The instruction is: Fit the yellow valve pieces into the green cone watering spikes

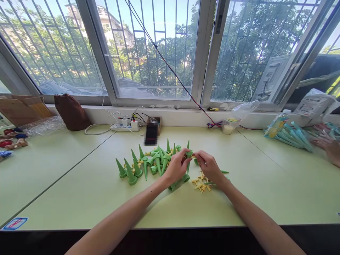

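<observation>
My left hand (176, 163) is closed around a green plastic watering spike (189, 153), fingers near its wide collar. Close against that collar, my right hand (209, 165) pinches a small yellow piece (194, 156), mostly covered by the fingertips. To the left lies a heap of green spikes and caps (157, 162) with yellow bits among them; several spikes, such as one green cone (130, 176), stand point up. Under my right hand is a loose pile of yellow T-shaped plastic pieces (202, 185). Green caps (186, 177) lie below my left hand.
A blurred black device (151, 134) stands behind the heap, near a power strip (122, 125). At the back are a brown bag (71, 112) and a plastic cup (229, 126). Far right, another person's hand (330, 147) is beside a bottle (277, 124) and bluish plastic packets (293, 137).
</observation>
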### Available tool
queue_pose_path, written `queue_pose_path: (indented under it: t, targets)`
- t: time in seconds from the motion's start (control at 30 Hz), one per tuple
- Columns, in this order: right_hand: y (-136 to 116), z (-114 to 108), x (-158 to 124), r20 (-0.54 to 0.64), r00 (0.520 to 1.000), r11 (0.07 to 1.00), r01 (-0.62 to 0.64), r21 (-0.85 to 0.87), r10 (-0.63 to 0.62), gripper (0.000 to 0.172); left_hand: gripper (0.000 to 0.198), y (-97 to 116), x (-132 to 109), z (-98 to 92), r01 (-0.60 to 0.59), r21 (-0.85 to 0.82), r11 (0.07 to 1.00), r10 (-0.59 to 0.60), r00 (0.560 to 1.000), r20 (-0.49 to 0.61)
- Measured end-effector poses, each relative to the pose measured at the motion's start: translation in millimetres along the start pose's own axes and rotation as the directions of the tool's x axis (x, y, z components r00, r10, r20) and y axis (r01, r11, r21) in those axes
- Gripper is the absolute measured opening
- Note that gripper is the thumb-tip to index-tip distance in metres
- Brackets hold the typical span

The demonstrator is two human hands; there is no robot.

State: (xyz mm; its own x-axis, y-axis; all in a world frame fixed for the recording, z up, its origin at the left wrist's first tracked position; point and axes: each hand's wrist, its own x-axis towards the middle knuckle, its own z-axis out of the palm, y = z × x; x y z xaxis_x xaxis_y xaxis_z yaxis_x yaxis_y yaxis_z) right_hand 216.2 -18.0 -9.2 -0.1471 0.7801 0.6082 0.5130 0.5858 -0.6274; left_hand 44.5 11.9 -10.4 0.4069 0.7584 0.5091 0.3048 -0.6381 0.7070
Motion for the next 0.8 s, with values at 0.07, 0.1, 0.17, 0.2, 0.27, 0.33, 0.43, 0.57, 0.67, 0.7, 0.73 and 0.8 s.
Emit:
queue_pose_path:
  t: [0.07, 0.1, 0.17, 0.2, 0.27, 0.33, 0.43, 0.57, 0.67, 0.7, 0.73, 0.8]
  targets:
    - [1.7, 1.2, -0.4, -0.008, 0.999, 0.999, -0.032, 0.011, 0.032, 0.031, 0.018, 0.7, 0.1, -0.3, -0.004, -0.008, 1.0, 0.004, 1.0, 0.007]
    - [2.5, 1.9, -0.6, -0.014, 0.999, 0.999, -0.048, 0.02, 0.048, 0.031, 0.018, 1.2, 0.0, -0.3, -0.005, -0.013, 1.0, 0.005, 1.0, 0.008]
    - [3.7, 3.4, -0.9, -0.033, 0.997, 0.996, -0.071, 0.046, 0.073, 0.031, 0.018, 2.2, -0.2, -0.1, 0.0, -0.026, 1.0, 0.0, 1.0, 0.008]
    - [3.7, 3.9, -0.9, -0.043, 0.996, 0.995, -0.078, 0.058, 0.081, 0.03, 0.019, 2.7, -0.4, 0.2, 0.005, -0.035, 0.999, -0.005, 1.0, 0.008]
    - [2.4, 4.4, -0.9, -0.07, 0.993, 0.994, -0.086, 0.071, 0.091, 0.029, 0.02, 3.9, -0.7, 0.8, 0.016, -0.054, 0.998, -0.016, 1.0, -0.001]
    - [-0.3, 4.0, -0.7, -0.096, 0.991, 0.994, -0.088, 0.071, 0.094, 0.028, 0.021, 5.4, -0.9, 1.1, 0.021, -0.068, 0.997, -0.023, 0.999, -0.022]
    - [-4.4, 3.0, -0.1, -0.11, 0.991, 0.994, -0.067, 0.09, 0.077, 0.023, 0.023, 8.3, -0.6, 0.5, 0.024, -0.073, 0.997, -0.028, 0.998, -0.064]
    - [-5.3, 2.8, 0.1, -0.102, 0.993, 0.992, -0.044, 0.114, 0.055, 0.023, 0.023, 9.5, -0.4, 0.3, 0.021, -0.069, 0.997, -0.027, 0.996, -0.087]
    - [-3.5, 3.2, -0.1, -0.087, 0.994, 0.993, -0.058, 0.105, 0.067, 0.023, 0.022, 7.3, -1.2, 1.8, 0.016, -0.06, 0.998, -0.02, 0.997, -0.077]
    - [-2.7, 3.4, -0.1, -0.081, 0.994, 0.993, -0.065, 0.102, 0.073, 0.023, 0.022, 6.3, -1.6, 2.3, 0.013, -0.055, 0.998, -0.017, 0.997, -0.073]
    - [-1.9, 3.6, -0.2, -0.077, 0.994, 0.993, -0.069, 0.1, 0.077, 0.023, 0.021, 5.4, -1.9, 2.8, 0.009, -0.049, 0.999, -0.013, 0.997, -0.071]
    - [0.0, 4.0, -0.3, -0.072, 0.995, 0.993, -0.069, 0.092, 0.075, 0.024, 0.02, 3.7, -2.4, 3.2, 0.004, -0.038, 0.999, -0.006, 0.998, -0.062]
